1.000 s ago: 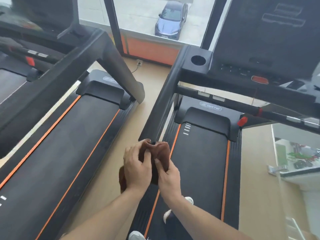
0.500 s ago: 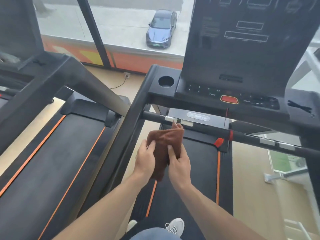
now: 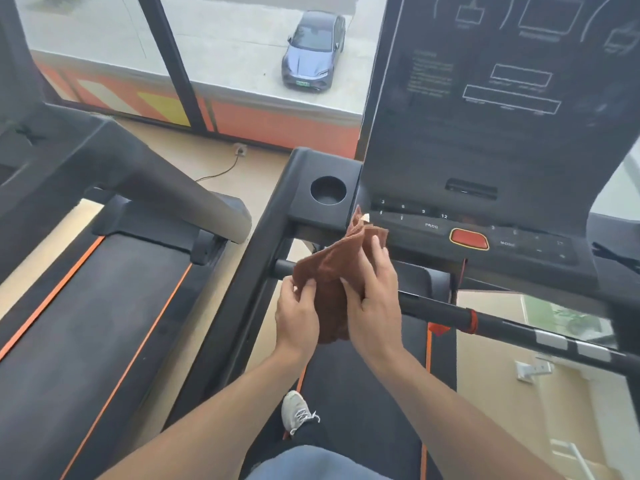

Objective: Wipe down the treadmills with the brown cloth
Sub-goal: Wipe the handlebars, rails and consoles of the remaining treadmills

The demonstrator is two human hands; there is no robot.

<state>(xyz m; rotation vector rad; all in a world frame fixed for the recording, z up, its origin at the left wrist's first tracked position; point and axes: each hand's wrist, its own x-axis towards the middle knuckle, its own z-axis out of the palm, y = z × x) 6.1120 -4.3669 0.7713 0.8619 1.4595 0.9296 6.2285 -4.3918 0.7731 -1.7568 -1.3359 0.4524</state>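
Gym treadmills stand side by side before a window. Both hands grip the brown cloth (image 3: 332, 271) in the air, just in front of the handlebar (image 3: 436, 311) of the right treadmill (image 3: 374, 393): the left hand (image 3: 298, 315) pinches its lower edge, the right hand (image 3: 375, 299) grasps its side. The cloth's top corner reaches toward the console (image 3: 485, 233). I judge no wiping stroke is under way; console, bar and the left treadmill (image 3: 86, 323) remain. Both forearms stretch forward.

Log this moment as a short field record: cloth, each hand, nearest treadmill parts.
cloth: crumpled brown cloth, held up between both hands
left hand: left hand pinches the cloth's lower left edge
right hand: right hand grips its right side
behind cloth: black handlebar, black console with red oval button
cup holder: round recess, left of console
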